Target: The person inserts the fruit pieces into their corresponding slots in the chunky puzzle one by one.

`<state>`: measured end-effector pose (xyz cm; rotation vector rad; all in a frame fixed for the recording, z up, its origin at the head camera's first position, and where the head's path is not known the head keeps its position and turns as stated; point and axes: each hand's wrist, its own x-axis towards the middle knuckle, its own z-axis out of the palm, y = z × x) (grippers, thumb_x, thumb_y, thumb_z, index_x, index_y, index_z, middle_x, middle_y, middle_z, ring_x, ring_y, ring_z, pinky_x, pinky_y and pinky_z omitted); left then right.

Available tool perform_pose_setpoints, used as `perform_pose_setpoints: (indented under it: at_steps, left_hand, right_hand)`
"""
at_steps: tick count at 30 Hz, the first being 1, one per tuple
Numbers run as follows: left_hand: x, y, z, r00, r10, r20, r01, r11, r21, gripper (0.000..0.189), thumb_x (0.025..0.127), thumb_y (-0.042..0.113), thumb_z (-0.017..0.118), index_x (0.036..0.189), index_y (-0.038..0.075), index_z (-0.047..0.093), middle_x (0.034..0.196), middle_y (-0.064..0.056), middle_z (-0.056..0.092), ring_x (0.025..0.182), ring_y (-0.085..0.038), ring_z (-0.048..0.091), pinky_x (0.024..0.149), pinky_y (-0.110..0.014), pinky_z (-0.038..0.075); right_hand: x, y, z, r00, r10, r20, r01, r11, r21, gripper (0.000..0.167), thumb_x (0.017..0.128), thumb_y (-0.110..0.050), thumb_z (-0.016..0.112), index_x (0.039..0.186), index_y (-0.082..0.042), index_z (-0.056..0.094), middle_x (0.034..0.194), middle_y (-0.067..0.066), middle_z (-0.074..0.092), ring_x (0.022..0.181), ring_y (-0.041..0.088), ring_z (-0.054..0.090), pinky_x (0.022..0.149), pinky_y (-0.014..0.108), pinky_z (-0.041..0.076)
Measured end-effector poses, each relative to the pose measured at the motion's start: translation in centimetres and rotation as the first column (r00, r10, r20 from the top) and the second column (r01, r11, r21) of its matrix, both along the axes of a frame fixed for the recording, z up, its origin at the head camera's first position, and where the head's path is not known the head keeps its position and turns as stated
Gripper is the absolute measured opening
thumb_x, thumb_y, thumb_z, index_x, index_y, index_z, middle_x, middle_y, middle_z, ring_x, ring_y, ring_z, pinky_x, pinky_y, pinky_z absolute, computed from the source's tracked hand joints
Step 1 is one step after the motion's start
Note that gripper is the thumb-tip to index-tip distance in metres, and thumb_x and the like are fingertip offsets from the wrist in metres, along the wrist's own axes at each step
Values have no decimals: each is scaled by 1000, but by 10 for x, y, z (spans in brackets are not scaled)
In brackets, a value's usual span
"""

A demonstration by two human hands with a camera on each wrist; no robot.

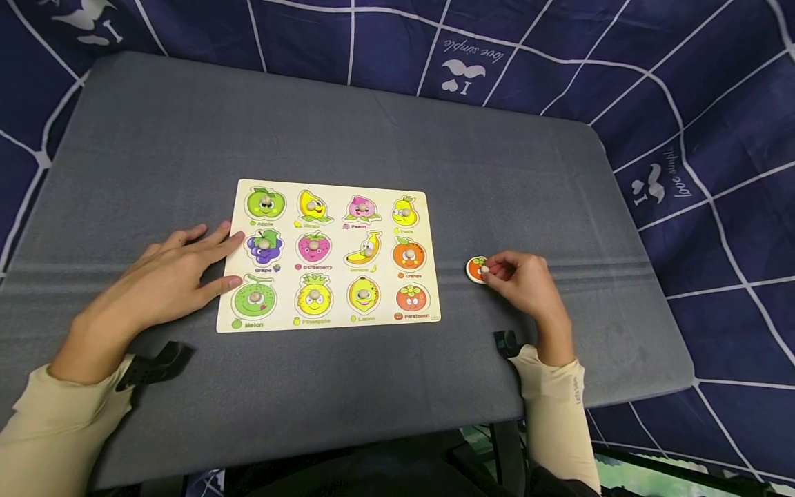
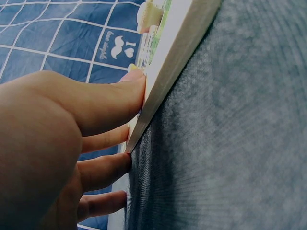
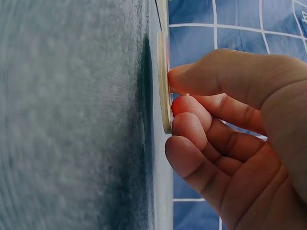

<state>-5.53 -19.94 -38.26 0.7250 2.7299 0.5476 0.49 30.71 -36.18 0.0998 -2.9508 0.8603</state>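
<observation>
A cream wooden fruit puzzle board (image 1: 338, 276) lies flat on the table. My left hand (image 1: 170, 273) rests at its left side with fingers spread, the thumb and index fingertip on the board's edge. In the left wrist view that thumb (image 2: 112, 103) lies along the board's rim. Right of the board, my right hand (image 1: 522, 279) pinches the small knob of an orange-red persimmon puzzle piece (image 1: 475, 269) with green leaves. Edge-on in the right wrist view, the thin wooden piece (image 3: 164, 86) is close over the table, its knob hidden by the fingers.
Most fruit pictures on the board, such as the apple (image 1: 265, 203) and the orange (image 1: 408, 255), carry a round knob; the printed persimmon (image 1: 413, 298) at lower right shows none. The grey cloth table (image 1: 373, 393) is bordered by a dark blue gridded curtain (image 1: 397, 48).
</observation>
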Motion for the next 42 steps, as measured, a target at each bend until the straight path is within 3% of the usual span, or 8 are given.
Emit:
perform_pose_setpoints:
  at_steps: [17, 42]
  left_hand:
    - [0, 0, 0, 1000, 0, -3, 0, 1000, 0, 73, 95, 41, 66, 153, 10, 37, 156, -24, 28, 137, -55, 26, 96, -71, 25]
    - [0, 0, 0, 1000, 2, 12, -2, 1000, -6, 74, 95, 43, 65, 154, 10, 36, 156, -24, 27, 138, -54, 24, 98, -71, 23]
  right_hand:
    - [0, -17, 1, 999, 33, 8, -33, 999, -7, 4, 81, -1, 75, 85, 0, 74, 69, 4, 67, 62, 12, 60, 56, 12, 44]
    - [0, -42, 2, 988, 157, -17, -157, 987, -19, 6, 80, -3, 78, 84, -2, 74, 69, 0, 64, 62, 10, 58, 57, 18, 46]
